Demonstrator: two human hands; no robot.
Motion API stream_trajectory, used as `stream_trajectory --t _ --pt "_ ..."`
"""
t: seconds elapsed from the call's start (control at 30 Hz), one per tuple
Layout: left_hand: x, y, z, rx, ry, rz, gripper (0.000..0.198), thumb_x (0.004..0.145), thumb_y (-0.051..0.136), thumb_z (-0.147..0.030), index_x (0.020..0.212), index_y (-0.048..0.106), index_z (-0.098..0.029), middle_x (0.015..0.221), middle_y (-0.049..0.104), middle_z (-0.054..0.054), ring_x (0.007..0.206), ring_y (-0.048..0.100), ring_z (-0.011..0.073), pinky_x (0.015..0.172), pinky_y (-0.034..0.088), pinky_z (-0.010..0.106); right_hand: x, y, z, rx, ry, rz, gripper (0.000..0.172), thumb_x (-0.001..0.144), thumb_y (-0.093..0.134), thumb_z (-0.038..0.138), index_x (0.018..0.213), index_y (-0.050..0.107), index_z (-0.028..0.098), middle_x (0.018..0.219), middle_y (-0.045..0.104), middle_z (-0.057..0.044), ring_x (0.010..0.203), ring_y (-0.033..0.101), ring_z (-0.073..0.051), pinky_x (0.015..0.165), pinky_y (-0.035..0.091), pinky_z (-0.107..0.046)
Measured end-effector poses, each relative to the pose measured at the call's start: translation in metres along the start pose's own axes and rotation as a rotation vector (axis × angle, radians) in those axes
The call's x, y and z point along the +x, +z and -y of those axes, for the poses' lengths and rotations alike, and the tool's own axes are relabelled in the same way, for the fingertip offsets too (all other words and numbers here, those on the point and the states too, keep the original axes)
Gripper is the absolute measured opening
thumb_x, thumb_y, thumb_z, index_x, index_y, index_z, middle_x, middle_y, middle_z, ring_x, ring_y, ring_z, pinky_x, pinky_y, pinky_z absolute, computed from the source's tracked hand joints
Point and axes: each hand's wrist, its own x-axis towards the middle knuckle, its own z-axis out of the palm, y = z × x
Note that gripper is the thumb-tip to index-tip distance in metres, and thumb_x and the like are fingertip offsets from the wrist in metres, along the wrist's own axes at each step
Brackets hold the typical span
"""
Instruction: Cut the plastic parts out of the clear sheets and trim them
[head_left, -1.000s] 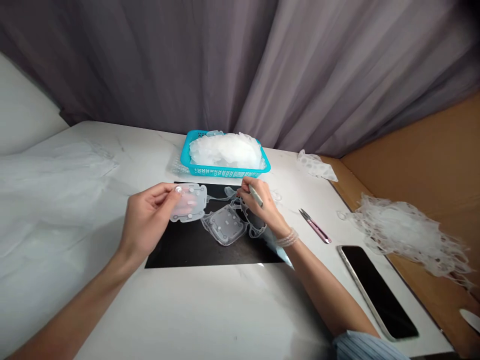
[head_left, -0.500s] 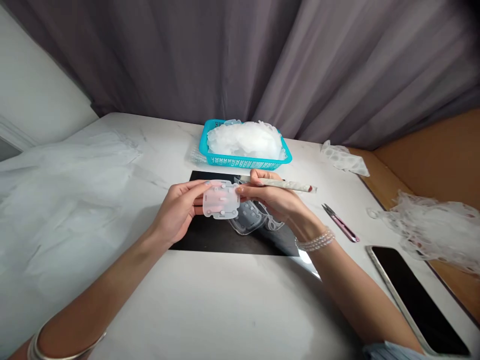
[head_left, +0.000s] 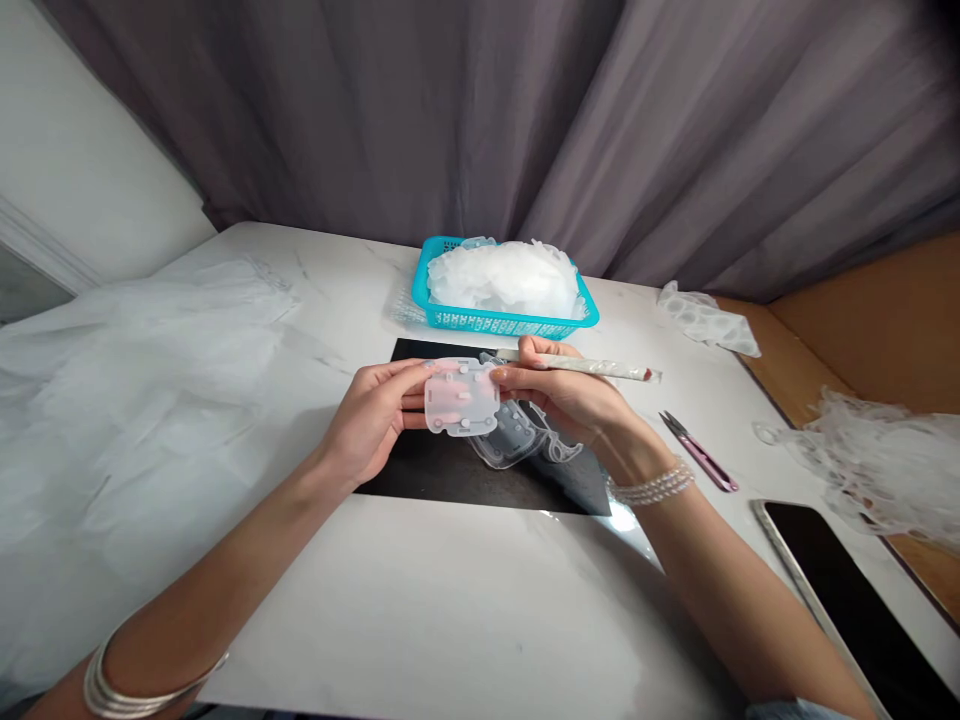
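Observation:
Between both hands, above a black mat (head_left: 420,470), is a translucent, flat silicone piece (head_left: 463,400) with small pegs and slots. My left hand (head_left: 375,420) is closed on its left side, thumb in front and fingers behind. The thumb of my right hand (head_left: 562,385) touches its upper right corner. Held in my right hand too is a slim tool with a pale wrapped handle (head_left: 607,369); its working tip is mostly hidden near the piece. Beneath, more translucent silicone parts (head_left: 517,430) lie on the mat, partly covered.
A blue basket (head_left: 510,325) heaped with white translucent pieces stands behind the mat. On the right lie thread snips (head_left: 699,452), a phone (head_left: 847,600) and a pile of silicone scraps (head_left: 885,465). Translucent sheets (head_left: 165,400) cover the table's left side.
The whole scene has shifted slightly right in view. Both hands keep hold of the silicone piece and the tool, with hardly any change in grip.

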Motion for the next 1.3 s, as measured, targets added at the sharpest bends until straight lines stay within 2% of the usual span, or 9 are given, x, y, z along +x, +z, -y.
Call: stream_trajectory --t 0.23,0.3,0.4,0.57,0.7,0.87,1.03,1.17,1.3 --pt "0.003 -0.002 -0.001 0.014 -0.037 -0.072 0.040 0.083 0.069 -0.036 0.111 0.070 -0.007 0.097 0.078 0.018 0.094 0.075 0.0315 0.075 0.062 0.039 0.002 -0.005 0.005 0.001 -0.016 -0.068 0.049 0.067 0.084 0.024 0.063 0.035 0.022 0.064 0.051 0.006 0.065 0.056 -0.012 0.070 0.051 -0.030" --pt "0.004 -0.003 -0.001 0.017 -0.111 -0.101 0.047 0.085 0.066 -0.036 0.123 0.065 -0.008 0.106 0.076 0.019 0.098 0.074 0.0321 0.083 0.061 0.044 0.002 -0.006 0.005 -0.035 -0.090 -0.141 0.046 0.070 0.081 0.023 0.063 0.036 0.022 0.066 0.052 0.005 0.067 0.057 -0.012 0.070 0.050 -0.029" --pt "0.004 -0.002 0.000 -0.126 -0.292 -0.020 0.059 0.090 0.058 -0.043 0.137 0.054 -0.007 0.124 0.068 0.024 0.108 0.070 0.0348 0.093 0.057 0.049 -0.001 0.001 0.005 -0.155 -0.240 -0.253 0.042 0.076 0.076 0.023 0.063 0.037 0.022 0.065 0.050 0.005 0.070 0.057 -0.013 0.070 0.047 -0.028" --pt "0.002 0.002 0.000 -0.412 -0.362 0.125 0.065 0.096 0.038 -0.052 0.135 0.056 -0.002 0.134 0.062 0.025 0.118 0.065 0.0367 0.103 0.051 0.049 -0.017 0.024 0.012 -0.368 -0.207 -0.040 0.036 0.085 0.071 0.033 0.066 0.042 0.022 0.068 0.050 0.003 0.071 0.056 -0.015 0.069 0.048 -0.030" --pt "0.002 0.003 -0.002 -0.410 -0.334 0.087 0.068 0.095 0.038 -0.054 0.137 0.053 -0.003 0.130 0.065 0.026 0.117 0.065 0.0384 0.103 0.049 0.053 -0.016 0.019 0.016 -0.258 -0.260 -0.168 0.035 0.087 0.069 0.038 0.069 0.043 0.023 0.085 0.065 -0.002 0.098 0.066 -0.021 0.087 0.054 -0.037" --pt "0.002 0.001 -0.004 -0.379 -0.375 0.153 0.071 0.095 0.035 -0.057 0.137 0.053 -0.002 0.123 0.068 0.027 0.114 0.066 0.0397 0.100 0.049 0.054 -0.001 -0.004 0.008 -0.089 -0.208 -0.254 0.039 0.081 0.075 0.037 0.069 0.041 0.023 0.090 0.071 -0.004 0.102 0.070 -0.023 0.091 0.056 -0.039" --pt "0.002 0.001 -0.002 -0.335 -0.381 0.185 0.072 0.093 0.036 -0.059 0.133 0.057 -0.004 0.119 0.070 0.026 0.112 0.067 0.0406 0.098 0.050 0.053 0.001 -0.004 -0.002 -0.024 -0.093 -0.175 0.040 0.076 0.079 0.035 0.070 0.042 0.022 0.091 0.071 -0.004 0.095 0.070 -0.020 0.085 0.056 -0.035" --pt "0.001 0.003 -0.001 -0.298 -0.404 0.200 0.065 0.092 0.040 -0.059 0.124 0.063 -0.008 0.117 0.071 0.024 0.109 0.069 0.0393 0.093 0.053 0.051 0.000 0.008 -0.012 -0.031 -0.051 -0.127 0.039 0.071 0.082 0.029 0.074 0.043 0.022 0.072 0.058 0.005 0.068 0.061 -0.012 0.065 0.051 -0.026" --pt "0.001 0.002 0.007 -0.101 -0.338 0.111 0.049 0.087 0.057 -0.054 0.111 0.069 -0.012 0.105 0.075 0.021 0.102 0.072 0.0351 0.087 0.057 0.045 -0.002 -0.008 -0.002 -0.254 -0.177 -0.290 0.038 0.078 0.073 0.031 0.074 0.037 0.024 0.075 0.059 0.002 0.067 0.060 -0.014 0.062 0.048 -0.027"
